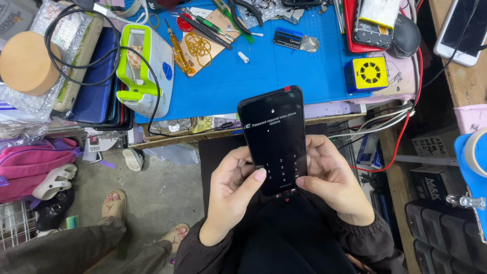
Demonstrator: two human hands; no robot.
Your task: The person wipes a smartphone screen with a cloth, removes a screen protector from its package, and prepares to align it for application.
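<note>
Two hands are being used on a black phone (274, 139), which is being held just in front of the blue mat (284, 76). The left hand (234, 190) and right hand (329, 180) are clamped around its lower edges; the left thumb should be pressed squarely on one key.

- The phone (275, 139) covers the fingers of both the left hand (234, 186) and the right hand (331, 177) behind its back, so their grip there is unseen.
- The keypad digits on its screen are too small to make out.
- A second phone (462, 30) on the right is cut off by the top edge.
- Another person's legs (71, 248) at lower left run out of view; only sandalled feet (115, 205) show.
- The tools (243, 10) at the back of the desk (284, 76) are cropped.
</note>
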